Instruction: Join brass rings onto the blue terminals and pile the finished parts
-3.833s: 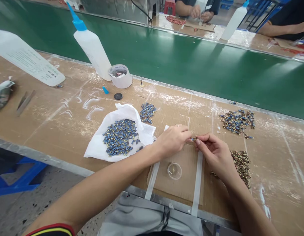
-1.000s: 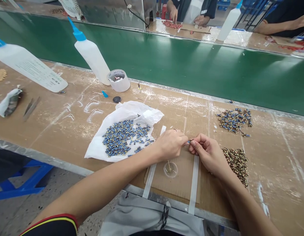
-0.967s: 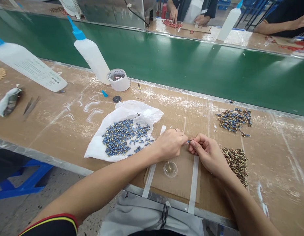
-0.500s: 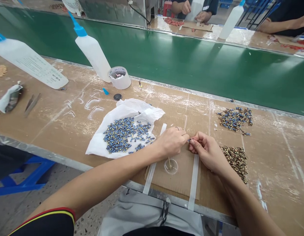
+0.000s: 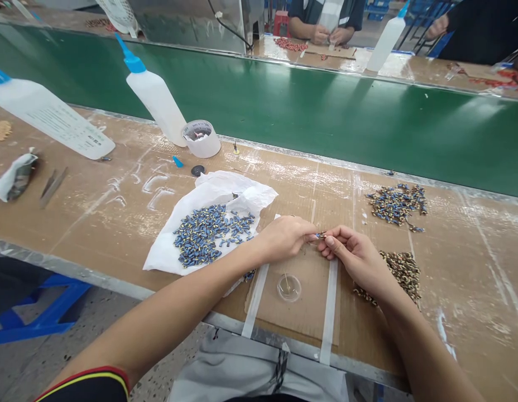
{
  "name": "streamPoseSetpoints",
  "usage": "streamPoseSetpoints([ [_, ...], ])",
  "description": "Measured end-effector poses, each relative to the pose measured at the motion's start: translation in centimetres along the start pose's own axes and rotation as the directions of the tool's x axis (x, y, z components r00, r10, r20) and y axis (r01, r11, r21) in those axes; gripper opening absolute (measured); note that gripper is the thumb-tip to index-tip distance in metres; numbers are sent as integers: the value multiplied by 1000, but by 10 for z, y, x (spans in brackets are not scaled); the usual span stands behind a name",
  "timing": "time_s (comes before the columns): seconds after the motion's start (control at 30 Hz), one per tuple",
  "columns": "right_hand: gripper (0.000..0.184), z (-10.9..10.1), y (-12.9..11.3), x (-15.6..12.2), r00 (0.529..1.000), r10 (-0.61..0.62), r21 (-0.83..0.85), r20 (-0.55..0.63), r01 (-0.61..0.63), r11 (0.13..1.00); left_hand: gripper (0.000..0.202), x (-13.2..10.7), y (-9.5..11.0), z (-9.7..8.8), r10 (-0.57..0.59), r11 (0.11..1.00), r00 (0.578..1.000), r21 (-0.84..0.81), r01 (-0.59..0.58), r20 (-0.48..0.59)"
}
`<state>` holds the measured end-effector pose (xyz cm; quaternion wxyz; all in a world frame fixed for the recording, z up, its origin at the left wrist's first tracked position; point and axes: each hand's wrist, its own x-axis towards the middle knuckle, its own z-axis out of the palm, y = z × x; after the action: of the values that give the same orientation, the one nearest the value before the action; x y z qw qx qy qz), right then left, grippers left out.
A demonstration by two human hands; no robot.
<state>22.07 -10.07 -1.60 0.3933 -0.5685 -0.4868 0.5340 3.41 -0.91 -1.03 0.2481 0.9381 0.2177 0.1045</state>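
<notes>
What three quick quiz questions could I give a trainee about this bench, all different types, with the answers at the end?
1. Multiple choice: what does the right hand hold at its fingertips?
A. Tweezers
B. A small, partly blue piece
C. A bottle

2. True or false: the right hand is nearer to the brown heap than the left hand is.

3. Fill in the blank: the heap of blue-and-yellow pieces to the left of both hands lies on a ____ sheet.

Key: 1. B; 2. True; 3. white.
</notes>
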Motion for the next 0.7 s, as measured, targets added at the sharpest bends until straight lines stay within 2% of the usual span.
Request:
streamPoseSetpoints([
  [0.4,24,6,7,-1,997,-81,-150,-16,77,986,22,1,0,1,29,1000,999,8,-29,20],
  [0.7,23,11,7,-3,987,-156,-296,-47,136,946,13,4,3,1,-2,996,996,90,-7,94],
])
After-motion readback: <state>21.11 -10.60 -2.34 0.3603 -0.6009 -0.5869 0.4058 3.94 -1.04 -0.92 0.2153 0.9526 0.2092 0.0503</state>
